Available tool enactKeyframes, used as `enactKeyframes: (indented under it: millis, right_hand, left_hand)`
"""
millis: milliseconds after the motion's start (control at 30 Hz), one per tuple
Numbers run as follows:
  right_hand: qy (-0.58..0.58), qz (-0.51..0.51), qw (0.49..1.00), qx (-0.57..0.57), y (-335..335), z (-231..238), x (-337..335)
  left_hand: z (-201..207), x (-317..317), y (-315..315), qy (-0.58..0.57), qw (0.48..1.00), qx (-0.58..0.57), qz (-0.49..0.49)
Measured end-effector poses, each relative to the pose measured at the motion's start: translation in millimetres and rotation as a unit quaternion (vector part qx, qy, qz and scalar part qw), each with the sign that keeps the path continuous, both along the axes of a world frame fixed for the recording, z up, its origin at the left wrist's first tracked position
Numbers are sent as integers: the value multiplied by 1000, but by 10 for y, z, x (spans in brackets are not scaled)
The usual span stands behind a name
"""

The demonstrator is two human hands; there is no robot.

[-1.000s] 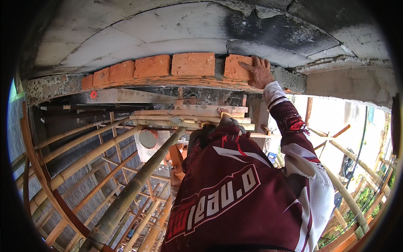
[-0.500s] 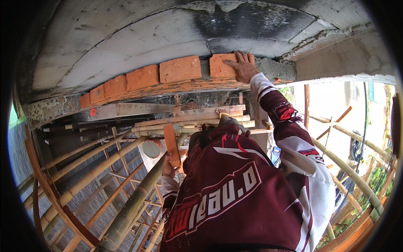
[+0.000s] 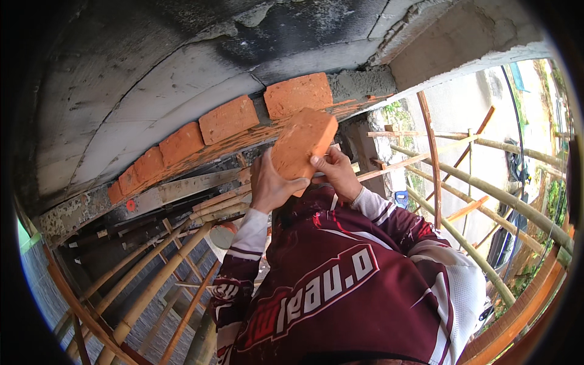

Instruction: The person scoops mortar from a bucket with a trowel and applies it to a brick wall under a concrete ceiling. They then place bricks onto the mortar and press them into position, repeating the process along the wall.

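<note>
An orange-red brick [image 3: 302,141] is held up in front of my chest, tilted, between both hands. My left hand [image 3: 272,184] grips its left side and lower end, the thumb lying along the bottom. On the right, my right hand [image 3: 338,173] has thumb and fingers closed on the brick's lower right edge. Just beyond stands a course of laid bricks [image 3: 229,120] along the wall, with grey mortar in the gaps. The rightmost laid brick [image 3: 298,95] is partly overlapped by the held one. Wet grey mortar [image 3: 363,83] covers the ledge to its right.
A grey block wall [image 3: 176,91] with dark stains rises behind the bricks, meeting a concrete beam [image 3: 456,45] at right. Bamboo scaffold poles [image 3: 161,277] cross below on the left, and more poles [image 3: 486,210] stand at right. A round container [image 3: 223,234] sits below my left forearm.
My right hand has left the rightmost laid brick and come back to my chest. My left hand has lifted its brick from low left, and both hands now hold it. The view has turned.
</note>
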State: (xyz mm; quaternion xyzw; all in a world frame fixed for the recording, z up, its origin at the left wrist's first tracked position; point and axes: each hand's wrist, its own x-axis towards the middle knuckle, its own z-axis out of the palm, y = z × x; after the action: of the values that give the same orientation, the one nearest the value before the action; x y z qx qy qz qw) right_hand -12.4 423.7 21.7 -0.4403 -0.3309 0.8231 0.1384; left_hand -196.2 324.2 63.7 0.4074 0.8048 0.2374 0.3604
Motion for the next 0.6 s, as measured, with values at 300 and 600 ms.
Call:
enactKeyframes:
  millis: [300, 600]
  right_hand:
    - [124, -266, 956, 0, 724, -434, 652]
    - [75, -346, 935, 17, 1586, -1313, 649]
  left_hand:
    - [175, 647, 948, 201, 959, 34, -197]
    - [-844, -38, -790, -36, 999, -37, 10]
